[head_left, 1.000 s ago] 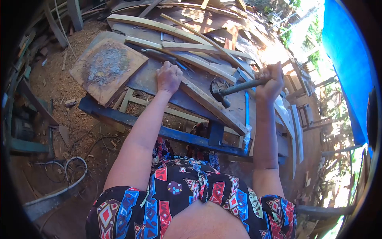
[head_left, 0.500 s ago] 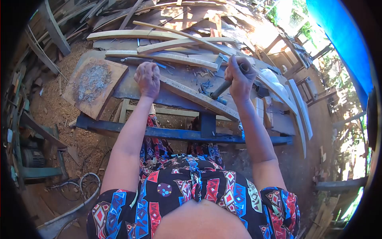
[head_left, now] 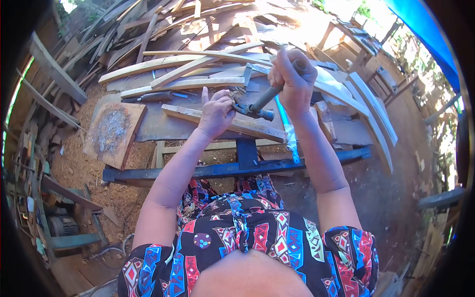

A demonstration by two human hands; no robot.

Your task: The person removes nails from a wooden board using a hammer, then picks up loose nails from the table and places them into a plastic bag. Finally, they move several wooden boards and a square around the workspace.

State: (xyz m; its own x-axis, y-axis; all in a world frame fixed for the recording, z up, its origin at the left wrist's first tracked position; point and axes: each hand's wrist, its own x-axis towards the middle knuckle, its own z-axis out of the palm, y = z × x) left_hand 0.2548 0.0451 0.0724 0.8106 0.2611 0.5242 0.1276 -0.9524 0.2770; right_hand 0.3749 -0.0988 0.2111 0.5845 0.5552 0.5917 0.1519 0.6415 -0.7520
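Note:
My right hand [head_left: 296, 81] is closed around the handle of a claw hammer [head_left: 267, 98], its head low and to the left over a wooden strip [head_left: 264, 130]. Close beside the hammer's claw is my left hand [head_left: 217, 114], one finger raised and the others curled together. Whatever those curled fingers hold, if anything, is too small to make out. The strip lies slantwise across the dark bench top [head_left: 161, 128], under both hands. A blue strap-like piece [head_left: 287, 123] hangs by my right wrist.
A square board with a grey, crusty patch [head_left: 111, 129] sits at the bench's left end. Long curved wood pieces [head_left: 148, 68] lie across the back, with more planks [head_left: 373, 109] on the right. A dark beam [head_left: 208, 171] runs along the front. Scrap wood is heaped beyond.
My left hand has left the strip's end and moved right to the hammer's head, lifting a finger. The hammer has shifted slightly left and up in my right hand. The view has shifted.

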